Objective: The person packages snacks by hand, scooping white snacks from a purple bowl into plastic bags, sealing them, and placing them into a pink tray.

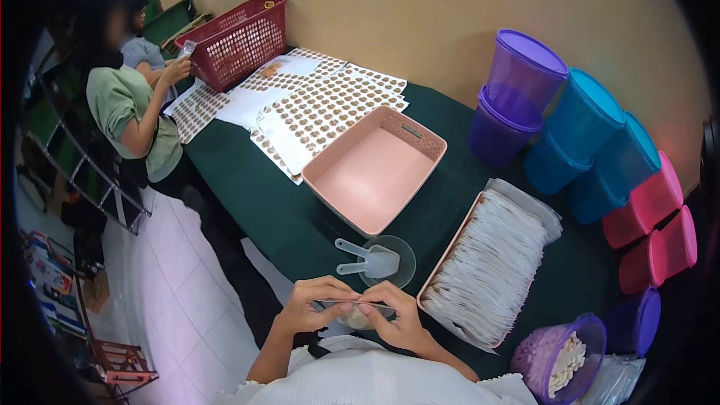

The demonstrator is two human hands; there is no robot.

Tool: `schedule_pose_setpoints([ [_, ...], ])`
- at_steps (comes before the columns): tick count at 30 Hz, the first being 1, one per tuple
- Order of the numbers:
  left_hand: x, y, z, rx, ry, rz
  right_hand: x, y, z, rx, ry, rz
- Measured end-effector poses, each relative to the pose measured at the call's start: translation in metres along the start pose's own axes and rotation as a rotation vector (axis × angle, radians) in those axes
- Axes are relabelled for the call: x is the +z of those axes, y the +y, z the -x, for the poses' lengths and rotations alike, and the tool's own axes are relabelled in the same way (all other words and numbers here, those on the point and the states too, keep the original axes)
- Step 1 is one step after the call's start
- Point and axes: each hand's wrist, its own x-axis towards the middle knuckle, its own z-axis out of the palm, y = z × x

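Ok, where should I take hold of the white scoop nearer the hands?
Probably the scoop's handle, approached from the left: it juts past the clear bowl's rim on that side, while the scoops' broad ends lie together in the bowl.

Garment: white top (390, 379), light fabric, fine lengthwise lines visible across the front. Left sleeve (241, 390) and right sleeve (510, 385): white, frilled at the edges. Forearms (271, 351): bare below the sleeves, slender. Fingers (388, 294): ungloved, slim. Dark patch (318, 348) beside the top's lower edge: unidentifiable.
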Motion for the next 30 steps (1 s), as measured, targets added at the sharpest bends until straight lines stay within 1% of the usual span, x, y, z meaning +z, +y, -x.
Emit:
schedule_pose_setpoints([
  [3,-0.010,-0.006,-0.006,0.021,-0.001,-0.027,0.009,0.000,-0.011,-0.026,0.075,0.040],
  [5,-0.020,-0.015,-0.011,-0.030,0.026,-0.005,0.015,0.003,-0.018,-0.001,0.099,0.062],
  [7,-0.034,-0.029,-0.017,-0.049,0.011,0.041,0.021,0.008,-0.027,-0.006,0.128,0.095],
  [8,-0.043,-0.036,-0.021,-0.083,0.032,0.142,0.025,0.010,-0.034,0.034,0.137,0.105],
  [9,-0.054,-0.041,-0.026,-0.116,0.048,0.240,0.029,0.014,-0.041,0.030,0.158,0.104],
  [11,-0.079,-0.041,-0.034,-0.123,-0.026,0.240,0.041,0.024,-0.053,0.055,0.190,0.111],
  [12,-0.094,-0.037,-0.042,-0.155,-0.095,0.207,0.049,0.029,-0.060,0.036,0.259,0.087],
  [13,-0.106,-0.037,-0.053,-0.176,-0.161,0.179,0.055,0.031,-0.071,0.019,0.280,0.096],
  [14,-0.120,-0.043,-0.058,-0.083,-0.209,0.063,0.061,0.031,-0.077,0.028,0.279,0.110],
  [15,-0.128,-0.049,-0.061,-0.083,-0.218,0.071,0.067,0.032,-0.081,0.042,0.273,0.120],
  [16,-0.139,-0.053,-0.061,-0.052,-0.195,0.029,0.073,0.042,-0.083,0.009,0.217,0.121],
  [17,-0.148,-0.058,-0.064,-0.012,-0.170,-0.013,0.078,0.044,-0.090,0.010,0.226,0.125],
  [19,-0.166,-0.071,-0.069,0.004,-0.192,0.003,0.086,0.044,-0.101,-0.011,0.099,0.083],
  [21,-0.175,-0.081,-0.070,0.015,-0.207,0.025,0.091,0.050,-0.104,-0.008,0.077,0.099],
  [23,-0.180,-0.084,-0.069,-0.041,-0.242,0.069,0.097,0.054,-0.106,-0.035,0.134,0.169],
  [24,-0.180,-0.082,-0.067,-0.117,-0.242,0.120,0.100,0.054,-0.105,-0.029,0.138,0.172],
  [25,-0.176,-0.080,-0.065,-0.123,-0.250,0.122,0.102,0.053,-0.104,0.002,0.171,0.153],
  [27,-0.169,-0.077,-0.066,-0.269,-0.092,0.404,0.106,0.052,-0.102,0.034,0.223,0.141],
  [28,-0.171,-0.085,-0.070,-0.079,-0.195,0.239,0.106,0.051,-0.103,0.016,0.246,0.142],
  [29,-0.169,-0.093,-0.075,-0.075,-0.210,0.247,0.104,0.049,-0.105,-0.004,0.267,0.146],
  [30,-0.165,-0.102,-0.079,0.038,-0.252,0.297,0.102,0.046,-0.106,0.000,0.310,0.132],
])
